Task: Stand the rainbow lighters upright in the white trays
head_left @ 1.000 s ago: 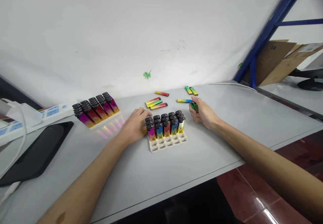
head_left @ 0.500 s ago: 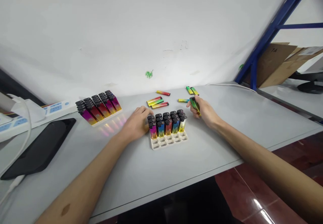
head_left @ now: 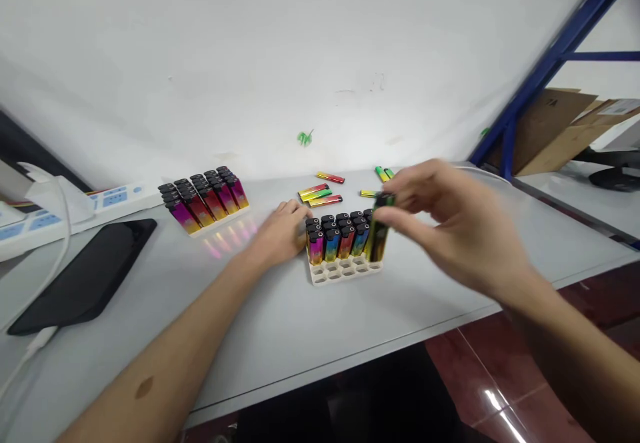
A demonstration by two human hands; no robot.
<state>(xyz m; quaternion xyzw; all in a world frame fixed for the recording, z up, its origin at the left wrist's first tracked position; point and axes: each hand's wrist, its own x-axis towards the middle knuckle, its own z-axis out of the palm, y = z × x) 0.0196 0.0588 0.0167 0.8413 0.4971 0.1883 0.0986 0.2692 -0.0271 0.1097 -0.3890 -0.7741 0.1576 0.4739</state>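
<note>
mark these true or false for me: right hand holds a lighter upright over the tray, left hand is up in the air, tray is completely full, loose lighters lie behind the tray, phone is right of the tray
1. The right hand holds a lighter upright over the tray. True.
2. The left hand is raised in the air. False: it rests on the table against the tray's left side.
3. The tray is completely full. False: its front rows of slots stand empty.
4. Loose lighters lie flat on the table behind the tray. True.
5. The black phone lies right of the tray. False: it lies far to the left, near the power strip.
</note>
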